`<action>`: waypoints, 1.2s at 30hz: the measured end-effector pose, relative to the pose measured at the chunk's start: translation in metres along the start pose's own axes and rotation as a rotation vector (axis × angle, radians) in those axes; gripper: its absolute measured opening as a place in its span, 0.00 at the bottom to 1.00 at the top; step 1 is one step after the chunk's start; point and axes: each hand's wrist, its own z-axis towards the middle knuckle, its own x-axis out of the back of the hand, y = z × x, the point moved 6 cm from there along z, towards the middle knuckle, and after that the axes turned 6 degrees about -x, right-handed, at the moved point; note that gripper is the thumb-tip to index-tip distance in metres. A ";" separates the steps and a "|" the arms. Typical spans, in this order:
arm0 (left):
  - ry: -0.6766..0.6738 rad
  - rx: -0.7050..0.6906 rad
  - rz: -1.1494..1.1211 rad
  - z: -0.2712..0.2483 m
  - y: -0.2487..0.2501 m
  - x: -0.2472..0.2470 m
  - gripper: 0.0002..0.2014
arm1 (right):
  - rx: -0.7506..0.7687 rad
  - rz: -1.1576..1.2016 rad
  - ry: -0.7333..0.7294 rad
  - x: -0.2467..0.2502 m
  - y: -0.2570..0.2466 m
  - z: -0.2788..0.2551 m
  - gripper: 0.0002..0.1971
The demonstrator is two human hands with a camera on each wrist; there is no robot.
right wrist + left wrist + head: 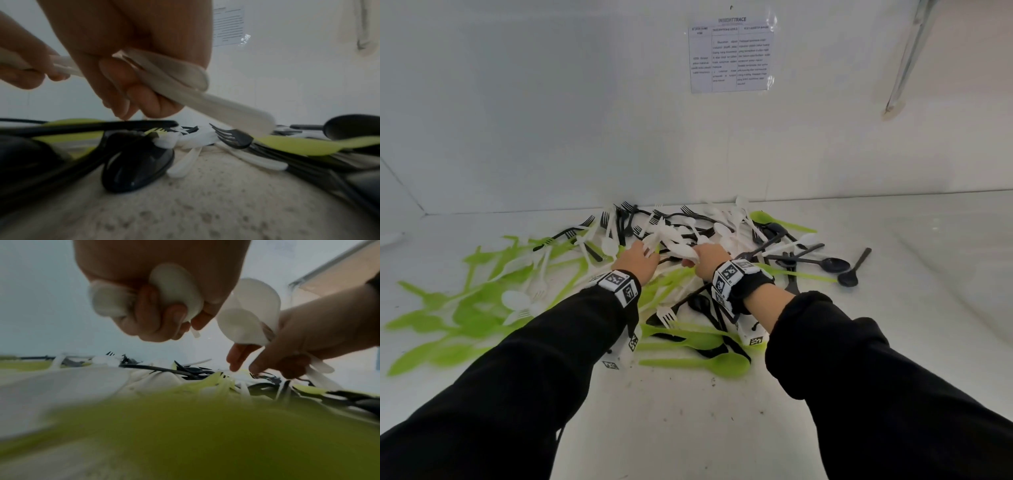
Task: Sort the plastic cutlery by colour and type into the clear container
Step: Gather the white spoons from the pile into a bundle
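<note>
On the white tabletop point(688, 428), over the mixed cutlery pile point(722, 240), we clutch white spoons point(174, 288) in our left hand point(637, 258) and more white spoons point(185, 84) in our right hand point(710, 257), side by side.

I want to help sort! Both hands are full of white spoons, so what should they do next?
Probably lift both bunches clear of the pile: the left hand and right hand each grip white spoons, with black and green pieces tangled below. No container is in view yet.
</note>
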 end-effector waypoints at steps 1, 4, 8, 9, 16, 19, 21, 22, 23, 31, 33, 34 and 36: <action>0.001 0.021 -0.039 0.001 -0.003 0.001 0.20 | 0.008 -0.042 -0.033 -0.003 -0.001 0.002 0.15; -0.029 0.071 -0.117 0.006 -0.016 0.002 0.19 | 0.003 -0.153 -0.088 -0.011 -0.001 0.009 0.15; -0.012 0.123 -0.175 0.005 -0.024 0.005 0.18 | 0.023 -0.250 -0.100 -0.017 -0.001 0.013 0.13; -0.006 0.127 -0.194 0.004 -0.024 0.006 0.17 | 0.023 -0.252 -0.099 -0.018 -0.001 0.014 0.11; 0.022 0.049 -0.298 0.002 -0.012 -0.001 0.13 | 0.022 -0.068 0.003 -0.003 0.010 0.015 0.13; 0.019 0.002 -0.302 0.000 -0.001 -0.004 0.14 | 0.011 0.159 0.172 0.013 0.020 0.012 0.16; -0.032 -0.027 -0.359 -0.002 0.009 -0.008 0.12 | 0.068 0.274 0.301 0.023 0.019 0.009 0.16; -0.069 -0.031 -0.387 -0.003 0.014 -0.011 0.11 | 0.115 0.301 0.333 0.027 0.017 0.007 0.16; -0.100 -0.028 -0.411 -0.004 0.017 -0.014 0.09 | 0.164 0.305 0.347 0.029 0.015 0.006 0.15; -0.123 -0.040 -0.553 -0.009 0.035 -0.019 0.10 | 0.196 -0.042 0.313 0.035 0.018 -0.001 0.20; -0.120 -0.050 -0.573 -0.008 0.037 -0.018 0.10 | 0.186 -0.054 0.285 0.036 0.021 -0.004 0.21; -0.135 -0.046 -0.593 -0.007 0.038 -0.020 0.11 | 0.182 -0.062 0.287 0.037 0.022 -0.006 0.21; -0.177 -0.032 -0.606 -0.007 0.039 -0.022 0.13 | 0.192 -0.069 0.307 0.041 0.023 -0.011 0.21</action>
